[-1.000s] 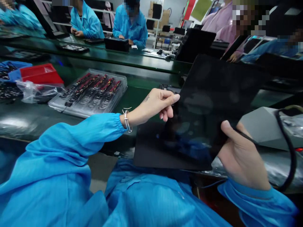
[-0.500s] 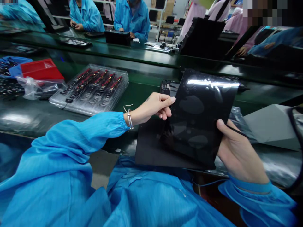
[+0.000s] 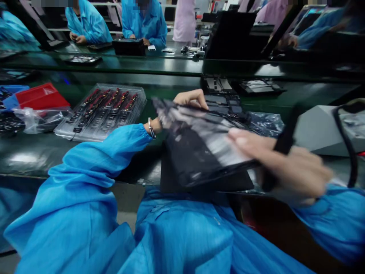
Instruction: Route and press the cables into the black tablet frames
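A thin dark panel (image 3: 194,152), like a tablet screen, is tilted in front of me and smeared by motion. Its upper face has a pale, shiny area. My left hand (image 3: 189,99) is at the panel's far left edge with fingers curled, partly hidden behind it; it appears to grip that edge. Reaching in from the right, my right hand (image 3: 296,167) is blurred, and a finger touches the pale area. A dark elongated object (image 3: 285,133) is held in that hand; its kind is unclear. Below the panel lies a flat black mat (image 3: 239,180) at the bench edge.
A clear plastic tray (image 3: 99,114) of small parts stands left, beside a red bin (image 3: 42,97) and a plastic bag (image 3: 34,118). Opened devices (image 3: 222,102) lie behind the panel. At right are a crinkled bag (image 3: 265,123) and a grey box (image 3: 319,129). Co-workers (image 3: 142,23) sit across the line.
The panel has swung from upright, glossy face toward me, to a flatter tilt showing a pale area. My left hand moved up behind its edge; my right hand shifted its hold and moved onto it.
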Motion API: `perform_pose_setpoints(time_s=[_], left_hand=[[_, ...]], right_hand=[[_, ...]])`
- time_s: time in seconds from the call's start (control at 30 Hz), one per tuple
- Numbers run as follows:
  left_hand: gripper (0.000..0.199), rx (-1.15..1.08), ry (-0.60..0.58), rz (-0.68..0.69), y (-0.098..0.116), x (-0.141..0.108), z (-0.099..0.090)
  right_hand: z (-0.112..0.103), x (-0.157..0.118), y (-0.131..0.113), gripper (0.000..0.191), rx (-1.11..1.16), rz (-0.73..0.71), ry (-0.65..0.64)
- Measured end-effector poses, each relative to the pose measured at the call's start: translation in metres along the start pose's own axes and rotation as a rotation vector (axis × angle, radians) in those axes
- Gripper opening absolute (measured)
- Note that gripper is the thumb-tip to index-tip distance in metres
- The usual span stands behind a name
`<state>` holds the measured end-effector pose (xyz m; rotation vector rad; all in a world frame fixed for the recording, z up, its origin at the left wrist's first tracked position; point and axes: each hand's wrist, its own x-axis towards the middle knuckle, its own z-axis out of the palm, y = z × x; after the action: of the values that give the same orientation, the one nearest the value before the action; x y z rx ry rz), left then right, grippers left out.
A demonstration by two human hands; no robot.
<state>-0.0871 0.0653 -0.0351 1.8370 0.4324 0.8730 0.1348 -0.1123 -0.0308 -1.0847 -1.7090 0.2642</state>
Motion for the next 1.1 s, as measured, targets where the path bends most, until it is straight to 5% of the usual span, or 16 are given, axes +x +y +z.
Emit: perform_pose_setpoints(time_s=[0.13,0.33,0.5,0.8,1.0,1.1], left_hand=[[0.036,0.022,-0.173,-0.090,-0.023,-0.019,-0.003],[0.039,0.865,-0.165,-0.254,-0.020,-0.070,-0.038],[0.052,0.998,-0.218,-0.399,-0.010,-0.116,-0.038],[0.054,0.738,0.059,-0.547,-0.021,-0.156,-0.005],[0.101,-0.134,0.337,-0.686,0.019,-0.145,0.030],[0.100,-0.253,0.529,-0.631,0.042,-0.136,0.029]], right_hand=[[0.013,-0.028,0.017,0.038,-0.253,-0.619,-0.297],[0.016,-0.069,0.032,0.041,-0.417,-0.535,-0.387],[0.018,-0.078,0.030,0.043,-0.429,-0.556,-0.492],[0.030,-0.091,0.028,0.038,-0.383,-0.459,-0.447],[0.043,-0.091,0.031,0.039,-0.358,-0.505,-0.345],[0.045,-0.075,0.030,0.038,-0.357,-0.566,-0.296]])
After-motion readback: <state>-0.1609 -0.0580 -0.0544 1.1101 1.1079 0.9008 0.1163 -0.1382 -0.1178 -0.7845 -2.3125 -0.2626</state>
